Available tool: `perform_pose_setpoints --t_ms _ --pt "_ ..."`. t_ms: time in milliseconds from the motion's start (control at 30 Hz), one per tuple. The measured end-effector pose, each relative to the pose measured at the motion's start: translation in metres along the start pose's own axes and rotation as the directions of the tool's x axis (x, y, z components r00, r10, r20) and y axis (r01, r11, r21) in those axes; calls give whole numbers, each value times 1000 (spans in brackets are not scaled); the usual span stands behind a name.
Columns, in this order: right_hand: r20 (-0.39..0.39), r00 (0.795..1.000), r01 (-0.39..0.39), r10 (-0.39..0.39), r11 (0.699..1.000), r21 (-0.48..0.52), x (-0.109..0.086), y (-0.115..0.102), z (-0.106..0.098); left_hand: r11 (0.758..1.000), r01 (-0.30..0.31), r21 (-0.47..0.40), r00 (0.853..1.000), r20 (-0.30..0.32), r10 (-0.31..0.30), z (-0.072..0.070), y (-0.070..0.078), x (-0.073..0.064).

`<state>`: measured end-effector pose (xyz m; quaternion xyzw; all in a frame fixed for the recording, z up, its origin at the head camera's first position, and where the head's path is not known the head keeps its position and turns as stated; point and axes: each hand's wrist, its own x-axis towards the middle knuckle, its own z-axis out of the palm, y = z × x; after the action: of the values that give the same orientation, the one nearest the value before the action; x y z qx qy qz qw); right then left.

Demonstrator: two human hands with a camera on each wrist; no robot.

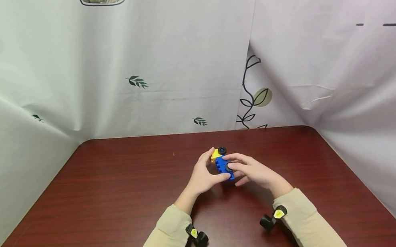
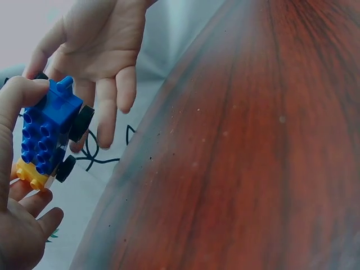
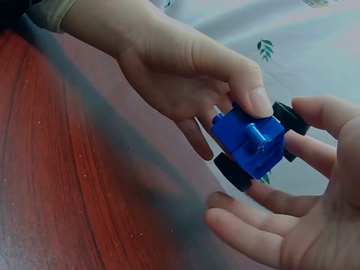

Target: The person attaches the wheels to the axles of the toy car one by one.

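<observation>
My left hand (image 1: 203, 176) grips a small toy car (image 1: 222, 163) built of blue and yellow bricks with black wheels. Its thumb presses the blue end and its fingertips reach round to the yellow end, as the left wrist view shows. The car is held tilted above the table. My right hand (image 1: 255, 171) is at the car's right side, loosely spread, with fingertips right at a black wheel (image 3: 291, 117). In the right wrist view, a blue knob (image 3: 256, 136) sticks out of the car's end. Another wheel (image 2: 82, 124) shows in the left wrist view, free of fingers.
The red-brown wooden table (image 1: 118, 196) spreads out under both hands. A white cloth (image 1: 183, 52) with printed leaves hangs behind it and along the sides. Black wrist cameras sit on the left sleeve (image 1: 164, 239) and the right sleeve (image 1: 308, 222).
</observation>
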<state>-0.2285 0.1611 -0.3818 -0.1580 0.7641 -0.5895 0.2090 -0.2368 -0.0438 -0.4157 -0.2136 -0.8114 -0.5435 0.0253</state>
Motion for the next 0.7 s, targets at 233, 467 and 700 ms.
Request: perform_pose_setpoints --t_ms 233,467,700 --pt "96 995 -23 13 994 109 1 2 -1 1000 -13 -25 1000 1 13 1 1 0" --pt "135 991 -19 -10 978 208 -1 2 -1 999 -25 -44 1000 13 25 1 4 0" --pt "134 991 -17 -13 975 223 1 4 -1 999 -35 -23 999 5 36 1 6 -1"
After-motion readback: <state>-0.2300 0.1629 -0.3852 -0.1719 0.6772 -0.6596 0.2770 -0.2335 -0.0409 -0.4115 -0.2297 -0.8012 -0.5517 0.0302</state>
